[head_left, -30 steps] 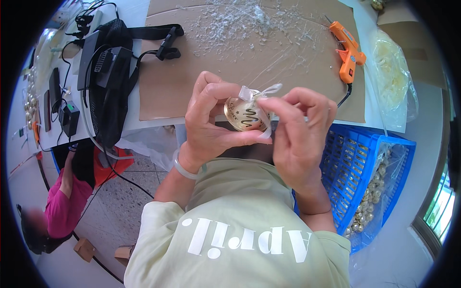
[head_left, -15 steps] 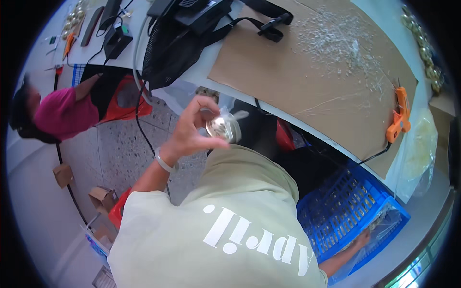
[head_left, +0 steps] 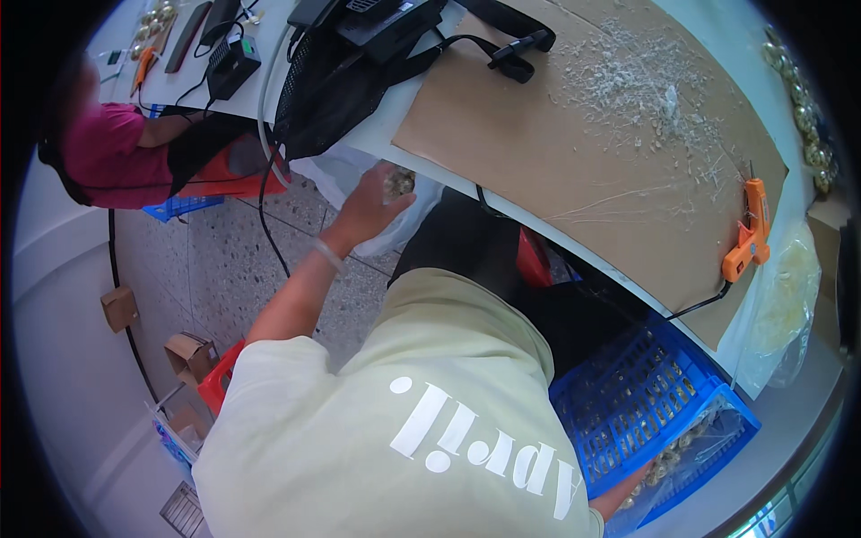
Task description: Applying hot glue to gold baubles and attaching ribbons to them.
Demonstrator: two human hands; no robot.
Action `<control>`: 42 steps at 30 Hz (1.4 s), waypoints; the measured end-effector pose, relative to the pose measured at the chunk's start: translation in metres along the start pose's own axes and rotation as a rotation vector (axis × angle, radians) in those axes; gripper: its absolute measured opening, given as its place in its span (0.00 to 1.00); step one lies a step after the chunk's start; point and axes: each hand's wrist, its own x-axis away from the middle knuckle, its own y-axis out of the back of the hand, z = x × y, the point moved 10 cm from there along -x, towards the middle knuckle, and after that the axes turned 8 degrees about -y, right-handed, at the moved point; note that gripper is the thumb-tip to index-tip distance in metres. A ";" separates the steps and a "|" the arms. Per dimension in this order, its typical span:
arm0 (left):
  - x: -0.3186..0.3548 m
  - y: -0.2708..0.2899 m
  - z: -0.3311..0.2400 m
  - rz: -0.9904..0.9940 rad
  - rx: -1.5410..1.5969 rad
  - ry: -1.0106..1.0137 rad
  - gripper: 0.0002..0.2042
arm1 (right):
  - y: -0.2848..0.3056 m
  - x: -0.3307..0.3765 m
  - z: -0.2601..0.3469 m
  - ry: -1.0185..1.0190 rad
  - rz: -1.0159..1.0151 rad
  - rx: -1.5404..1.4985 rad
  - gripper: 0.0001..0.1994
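My left hand (head_left: 366, 213) is stretched out over a clear plastic bag (head_left: 408, 229) below the table's front edge. Its thumb and fingers are spread apart. Small shiny gold-coloured pieces (head_left: 400, 184) show in the bag just past the fingers, and no held thing can be made out in the hand. At the lower right, my right hand (head_left: 633, 484) reaches into a blue plastic basket (head_left: 668, 448) lined with clear film. Round gold pieces (head_left: 662, 466) lie around it there. The basket's wall hides the fingers of that hand.
A brown cardboard sheet (head_left: 502, 134) with white glue scraps (head_left: 646, 99) covers much of the table. An orange glue gun (head_left: 749, 233) lies on its right edge, its cable hanging down. A black mesh bag (head_left: 327, 99) lies at the left. Another person (head_left: 112, 157) sits farther left.
My left hand has moved away from me to the plastic bag, and the round gold piece no longer shows in it. My right hand has sunk deeper behind the basket's wall.
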 end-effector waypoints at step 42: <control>-0.068 -0.010 -0.332 0.214 1.434 -0.364 0.28 | -0.120 0.339 0.540 0.982 0.892 -0.776 0.22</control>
